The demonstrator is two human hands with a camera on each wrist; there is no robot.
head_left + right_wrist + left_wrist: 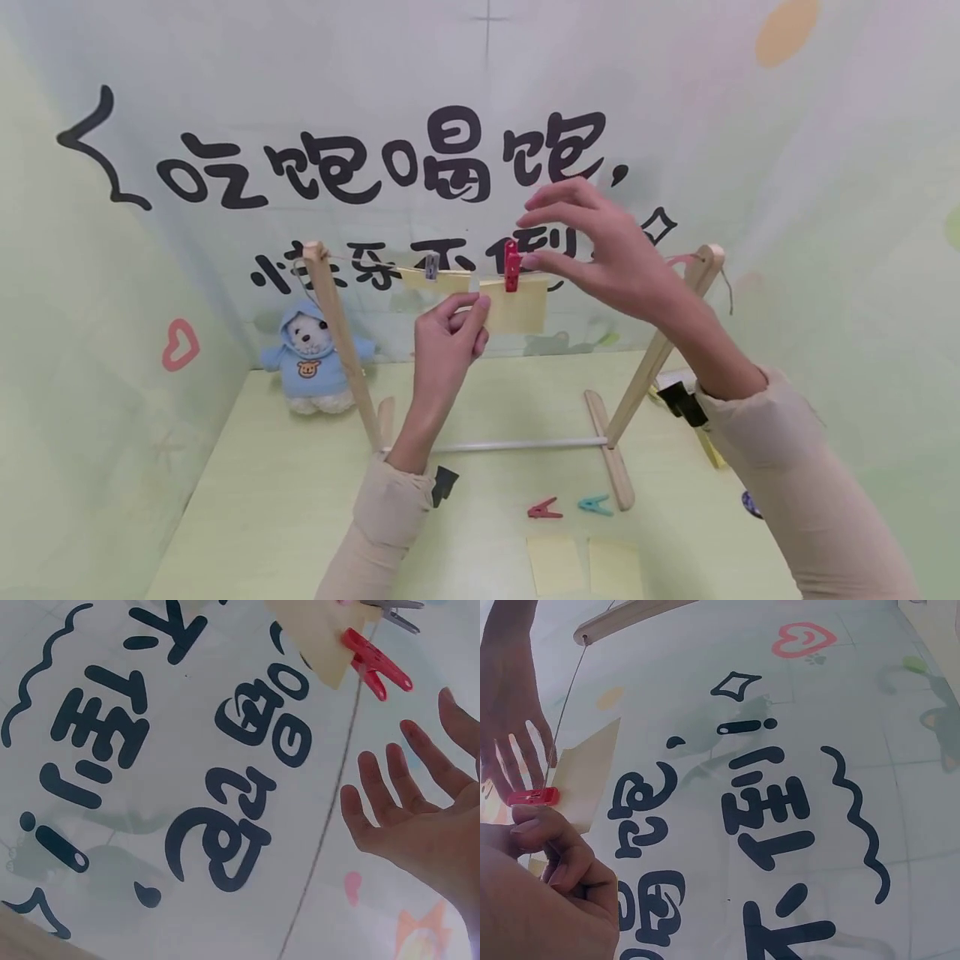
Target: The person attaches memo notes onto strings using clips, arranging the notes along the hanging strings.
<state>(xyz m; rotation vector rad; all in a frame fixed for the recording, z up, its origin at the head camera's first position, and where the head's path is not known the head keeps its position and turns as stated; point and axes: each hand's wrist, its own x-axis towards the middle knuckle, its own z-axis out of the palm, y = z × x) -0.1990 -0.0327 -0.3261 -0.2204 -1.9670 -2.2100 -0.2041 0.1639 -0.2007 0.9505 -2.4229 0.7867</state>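
My left hand (pixel 448 337) pinches a pale yellow paper sheet (pixel 521 310) near its upper left corner. A red clothespin (pixel 512 267) clips that sheet to a thin string (pixel 322 832). Close to the red clothespin, my right hand (pixel 607 250) holds its fingers apart and relaxed, the thumb overlapping the clip's edge in the head view. From the right wrist, a gap shows between those fingers and the clip. Left of it, a grey clothespin (pixel 432 267) holds another yellow sheet (pixel 416 280), partly behind my left hand.
Wooden posts (pixel 341 350) carry the string, joined low down by a white rod (pixel 517 444). On the table lie a red clothespin (pixel 545 508), a teal clothespin (pixel 595 504) and two yellow sheets (pixel 555 565). A plush toy (pixel 311 367) in blue sits behind the left post.
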